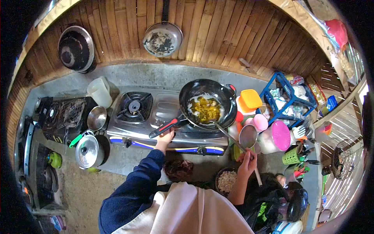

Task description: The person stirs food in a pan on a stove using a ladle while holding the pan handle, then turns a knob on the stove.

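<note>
A black wok (199, 86) sits on the right burner of the gas stove (163, 101), with bubbling yellow oil and food (207, 110) inside. My left hand (166, 139) is closed around the wok's red and black handle (165, 128), which points toward the front left. My right hand (247, 160) grips a long-handled metal utensil (230, 136), its shaft slanting up and left over the wok rim. The working end dips into the oil, so its shape is hidden. Just beyond that hand is a round metal-rimmed strainer or bowl (248, 135).
On the left stand a lidded pot (87, 151), a green-handled saucepan (97, 118) and a white pitcher (99, 92). Pink and orange containers (250, 99) and a blue rack (289, 99) crowd the right. A bowl of pale food (227, 181) lies below my right forearm.
</note>
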{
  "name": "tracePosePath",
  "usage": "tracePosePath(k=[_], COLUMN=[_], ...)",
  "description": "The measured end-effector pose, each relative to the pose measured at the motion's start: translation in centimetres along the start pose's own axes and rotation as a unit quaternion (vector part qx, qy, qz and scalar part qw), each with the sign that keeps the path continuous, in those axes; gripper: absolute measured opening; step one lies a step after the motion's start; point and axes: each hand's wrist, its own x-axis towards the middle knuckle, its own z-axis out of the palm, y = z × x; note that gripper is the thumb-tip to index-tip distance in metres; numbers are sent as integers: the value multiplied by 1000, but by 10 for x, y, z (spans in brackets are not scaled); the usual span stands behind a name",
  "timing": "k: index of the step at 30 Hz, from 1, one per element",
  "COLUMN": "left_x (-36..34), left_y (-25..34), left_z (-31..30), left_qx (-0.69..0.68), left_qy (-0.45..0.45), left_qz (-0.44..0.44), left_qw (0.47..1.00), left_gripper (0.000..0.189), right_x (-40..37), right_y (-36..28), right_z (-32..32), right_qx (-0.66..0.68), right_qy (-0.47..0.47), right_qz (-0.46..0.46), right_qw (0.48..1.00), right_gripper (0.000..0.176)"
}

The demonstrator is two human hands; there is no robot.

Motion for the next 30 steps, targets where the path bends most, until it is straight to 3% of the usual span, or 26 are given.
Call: tracePosePath(k=[7,10,15,18,25,30], left_x=[-1,-4,-3,-2,-4,-2], left_y=[6,2,11,9,8,7], left_z=[-15,-6,-18,-19,-12,-10], left_qx=[-47,-29,-20,-27,-16,-16], left_qy=[-12,-2,-5,-7,30,32], left_qz=[-4,-28,-33,-36,-19,-22], left_qw=[999,999,999,999,999,999], left_gripper=[27,29,28,26,25,26], right_x=[4,12,25,37,42,32], right_y=[16,29,36,34,41,32], right_z=[24,31,52,64,67,48], right_qx=[30,19,29,45,53,1], right_qy=[-5,-83,-106,-100,-85,-55], right_qz=[35,60,72,102,74,80], right_qw=[999,995,991,989,992,995], right_gripper=[20,24,26,30,30,31])
